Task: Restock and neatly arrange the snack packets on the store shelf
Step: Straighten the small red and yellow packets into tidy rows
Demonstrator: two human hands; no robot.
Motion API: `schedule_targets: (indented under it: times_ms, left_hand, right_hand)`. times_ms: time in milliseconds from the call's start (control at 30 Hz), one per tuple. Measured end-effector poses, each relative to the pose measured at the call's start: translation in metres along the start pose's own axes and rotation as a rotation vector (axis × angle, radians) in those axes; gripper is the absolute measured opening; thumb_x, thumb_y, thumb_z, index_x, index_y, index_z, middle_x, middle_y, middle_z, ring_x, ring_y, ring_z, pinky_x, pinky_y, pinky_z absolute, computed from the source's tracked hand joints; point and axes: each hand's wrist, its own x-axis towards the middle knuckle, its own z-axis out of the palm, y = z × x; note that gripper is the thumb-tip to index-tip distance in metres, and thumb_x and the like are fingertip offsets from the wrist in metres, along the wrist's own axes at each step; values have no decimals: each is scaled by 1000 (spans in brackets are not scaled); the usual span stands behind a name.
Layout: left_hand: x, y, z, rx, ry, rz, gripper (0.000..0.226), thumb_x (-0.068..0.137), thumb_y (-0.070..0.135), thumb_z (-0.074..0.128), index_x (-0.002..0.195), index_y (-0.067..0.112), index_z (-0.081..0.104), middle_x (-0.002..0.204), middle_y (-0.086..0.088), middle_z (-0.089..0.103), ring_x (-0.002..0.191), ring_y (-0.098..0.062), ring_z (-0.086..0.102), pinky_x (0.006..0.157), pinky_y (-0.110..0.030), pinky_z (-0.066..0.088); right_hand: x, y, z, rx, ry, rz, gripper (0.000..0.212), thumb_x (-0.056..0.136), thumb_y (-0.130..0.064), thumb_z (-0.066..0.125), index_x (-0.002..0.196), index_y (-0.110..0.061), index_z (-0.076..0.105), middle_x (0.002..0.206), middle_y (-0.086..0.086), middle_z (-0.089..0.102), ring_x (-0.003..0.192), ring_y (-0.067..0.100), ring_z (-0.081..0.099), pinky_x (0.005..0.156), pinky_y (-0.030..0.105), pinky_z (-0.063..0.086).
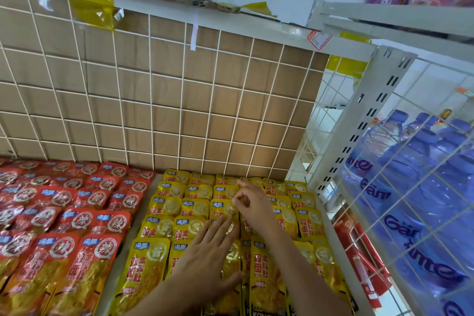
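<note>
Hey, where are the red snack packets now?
In the head view the red snack packets lie in rows on the shelf's left side, just left of the yellow packets and in front of the wire grid.

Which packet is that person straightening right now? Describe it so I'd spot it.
Start at the block of glossy yellow snack packets beside the red snack packets. In its third column from the left, about midway back, sits one yellow packet just beyond the fingertips of the flat left hand. It alone seems pinched at its top by the right hand.
</note>
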Motion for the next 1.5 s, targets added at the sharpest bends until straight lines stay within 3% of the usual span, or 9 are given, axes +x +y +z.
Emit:
schedule_targets:
  times_ms: [100, 267, 600, 1000, 1367, 1433, 1500]
  left_hand:
    - [0, 0, -1, -3, 1, -3, 82, 84, 71, 13, 126, 18, 59, 137, -4, 51, 125, -18, 49, 101, -35, 22]
    - [0, 0, 0, 6, 18, 0, 81, 84, 72, 16, 128, 18, 57, 139, -4, 50, 129, -17, 41, 105, -34, 16]
    - [0, 0, 1, 29, 46, 4, 81, 85, 71, 14, 126, 18, 59, 135, -5, 53, 125, -18, 50, 98, -36, 27]
    - [0, 0, 0, 23, -1, 5, 81, 85, 72, 16, 126, 17, 59, 135, -5, 54, 124, -19, 51, 97, -37, 27]
    - [4, 0, -6, -33, -81, -8, 75, 88, 71, 16, 127, 20, 56, 134, 0, 55, 121, -16, 54, 103, -34, 17]
    - [9, 1, -7, -49, -92, -16, 72, 90, 67, 12, 125, 23, 57, 131, 2, 58, 119, -15, 56, 103, -34, 22]
    - [17, 0, -11, -56, -116, -85, 75, 93, 63, 5, 120, 24, 64, 125, 3, 61, 114, -14, 59, 103, -35, 36]
  right_hand:
    - [5, 3, -3, 21, -86, -33, 12, 90, -26, 57, 85, -16, 61, 140, -4, 48, 128, 11, 42, 108, 33, 31]
    - [11, 6, -3, 23, -150, -26, 9, 90, -28, 55, 82, -26, 54, 139, -4, 49, 130, 12, 41, 109, 42, 30]
    - [12, 8, 1, 24, -147, -1, 9, 92, -30, 53, 83, -26, 54, 135, -6, 52, 126, 12, 44, 109, 42, 29]
    - [12, 7, -1, 34, -141, 2, 9, 91, -28, 54, 84, -23, 56, 137, -6, 50, 128, 11, 43, 110, 43, 28]
    - [8, 3, -8, 100, -137, 47, 8, 91, -25, 56, 86, -19, 59, 140, -3, 48, 130, 13, 42, 101, 25, 30]
    - [5, 1, -11, 103, -119, 56, 12, 92, -27, 55, 93, -17, 61, 140, -4, 48, 129, 13, 42, 98, 23, 29]
    - [3, -1, -16, 117, -69, 61, 16, 92, -29, 55, 100, -17, 62, 136, -3, 52, 125, 13, 46, 96, 23, 32]
